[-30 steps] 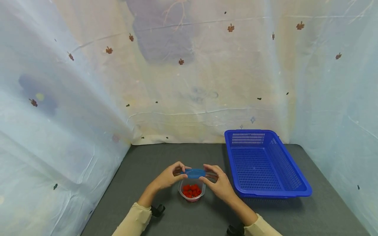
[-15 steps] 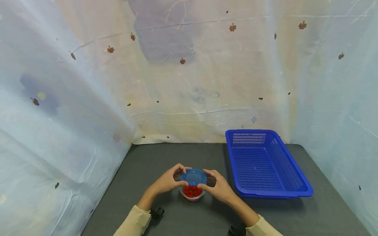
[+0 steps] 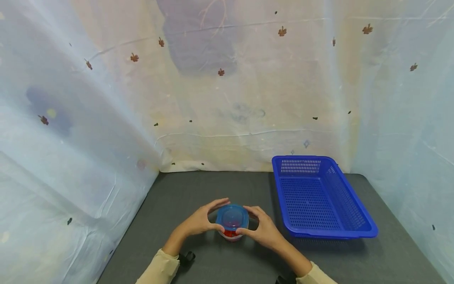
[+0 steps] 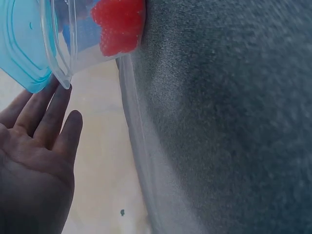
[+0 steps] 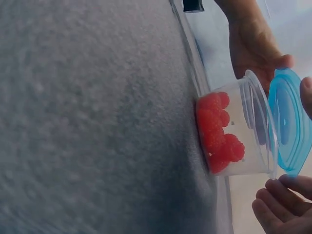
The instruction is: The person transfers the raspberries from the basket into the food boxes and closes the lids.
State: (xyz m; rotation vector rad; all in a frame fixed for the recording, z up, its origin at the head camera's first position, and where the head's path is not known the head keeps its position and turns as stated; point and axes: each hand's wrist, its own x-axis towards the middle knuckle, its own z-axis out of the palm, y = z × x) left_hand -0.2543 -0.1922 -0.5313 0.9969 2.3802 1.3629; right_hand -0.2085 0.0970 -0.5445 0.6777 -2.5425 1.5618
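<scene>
A translucent blue lid is held between both hands, right above a clear plastic tub. Red raspberries lie in the bottom of the tub, which stands on the table. The left hand grips the lid's left edge with thumb in front and fingers behind. On the opposite edge, the right hand holds it the same way. In the right wrist view a narrow gap shows between lid and tub rim. Fingertips of the left hand are close to the rim; whether they touch it I cannot tell.
A large blue perforated plastic basket stands on the grey table to the right of the hands. Patterned cloth sheets hang behind the table and at its sides.
Both hands have lowered the blue lid towards the tub, turning it from nearly edge-on to facing up. It now covers most of the raspberries in the head view.
</scene>
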